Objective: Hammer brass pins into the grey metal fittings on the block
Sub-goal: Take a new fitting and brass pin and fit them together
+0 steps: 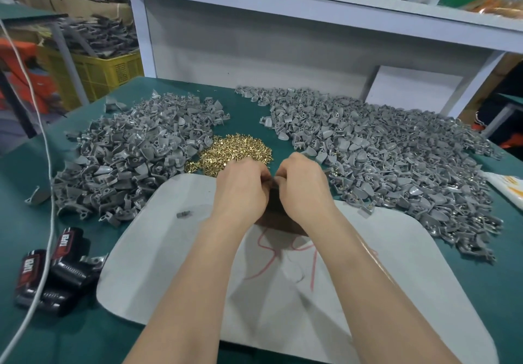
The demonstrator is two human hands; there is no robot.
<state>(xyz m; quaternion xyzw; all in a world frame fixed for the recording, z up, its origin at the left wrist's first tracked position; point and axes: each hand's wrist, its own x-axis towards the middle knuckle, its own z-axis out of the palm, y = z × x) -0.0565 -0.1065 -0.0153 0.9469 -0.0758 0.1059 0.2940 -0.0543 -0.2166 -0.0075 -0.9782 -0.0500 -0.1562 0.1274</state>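
Left hand [240,186] and right hand [304,186] curl together over the block [271,216]; hold: cannot tell; brass pins [236,151] beyond

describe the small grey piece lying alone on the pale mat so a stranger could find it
Find the pale mat on the green table. Left of the left hand lies the small grey piece. Unlike the heaped grey fittings beyond, it sits alone.

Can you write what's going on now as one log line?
left hand and right hand: curled, fingertips together over block | held part: hidden | brass pins: heap beyond hands | grey fittings: heaps either side
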